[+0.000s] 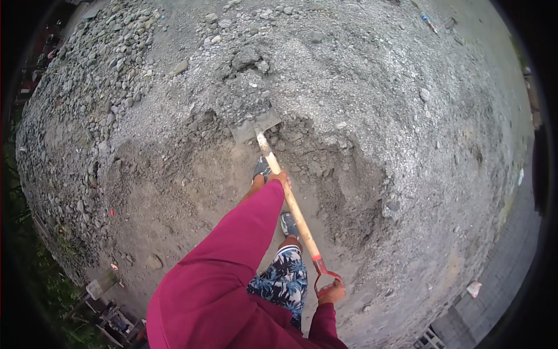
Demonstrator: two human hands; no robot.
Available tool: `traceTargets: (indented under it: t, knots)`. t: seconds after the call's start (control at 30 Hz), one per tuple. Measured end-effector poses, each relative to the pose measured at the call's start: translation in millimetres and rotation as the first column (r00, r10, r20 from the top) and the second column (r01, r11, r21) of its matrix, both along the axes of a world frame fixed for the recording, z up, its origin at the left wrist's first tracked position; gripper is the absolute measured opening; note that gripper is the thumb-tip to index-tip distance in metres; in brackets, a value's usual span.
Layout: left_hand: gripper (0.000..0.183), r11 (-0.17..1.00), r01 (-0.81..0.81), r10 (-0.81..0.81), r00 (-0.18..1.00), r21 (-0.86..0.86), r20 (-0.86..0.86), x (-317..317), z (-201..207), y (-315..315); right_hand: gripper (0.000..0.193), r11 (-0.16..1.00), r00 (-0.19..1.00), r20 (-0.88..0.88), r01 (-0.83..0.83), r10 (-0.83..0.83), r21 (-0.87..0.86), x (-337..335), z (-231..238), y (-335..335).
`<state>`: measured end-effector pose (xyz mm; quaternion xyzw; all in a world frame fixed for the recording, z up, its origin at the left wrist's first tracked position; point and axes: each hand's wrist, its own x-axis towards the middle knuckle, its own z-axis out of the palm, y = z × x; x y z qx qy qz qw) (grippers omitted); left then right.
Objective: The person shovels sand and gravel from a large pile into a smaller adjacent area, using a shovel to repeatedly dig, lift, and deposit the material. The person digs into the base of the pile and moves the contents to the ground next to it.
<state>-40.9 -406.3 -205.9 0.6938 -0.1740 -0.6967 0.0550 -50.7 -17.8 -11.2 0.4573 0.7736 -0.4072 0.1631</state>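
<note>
A shovel (296, 212) with a pale wooden shaft slants from the lower right up to the middle of the view. My left hand (280, 178) is closed around the shaft below the blade. Lower down, my right hand (332, 292) grips the red D-shaped handle (320, 266). The grey metal blade (244, 132) meets the edge of a grey gravel pile (372, 75); its front edge is hidden under a clump of dark, damp gravel (244, 96). Both my arms wear magenta sleeves.
My shoes (289, 224) stand on bare, dug-out soil (174, 203) beside the shaft. Larger round stones (110, 64) spread across the upper left. Grey paving (494, 279) curves along the right rim, with a pale lump (474, 288) at its edge. A wooden post (102, 283) stands at lower left.
</note>
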Motion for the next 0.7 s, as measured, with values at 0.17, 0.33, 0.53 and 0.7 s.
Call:
traceTargets:
  t: [0.17,0.33,0.53,0.7]
  knots:
    - [0.026,0.989,-0.138,0.137,0.99,-0.051,-0.026,33.7,61.5,110.8,0.01,0.993,0.991,-0.09,-0.105,0.101,-0.048,-0.4,84.5,112.1]
    - [0.019,0.927,-0.361,0.373,0.917,0.105,-0.142,45.0,132.6,241.9,0.016,0.904,0.888,-0.175,-0.408,0.425,0.129,-34.8,210.5,180.4]
    - [0.026,0.613,-0.738,0.783,0.519,0.283,-0.344,115.1,149.9,365.6,0.01,0.574,0.531,-0.231,-0.795,0.815,0.199,-46.3,306.4,193.5]
    - [0.03,0.319,-0.892,0.942,0.26,0.321,-0.213,234.1,193.2,397.9,0.009,-0.001,-0.027,-0.079,-0.952,0.996,0.307,2.4,325.6,162.0]
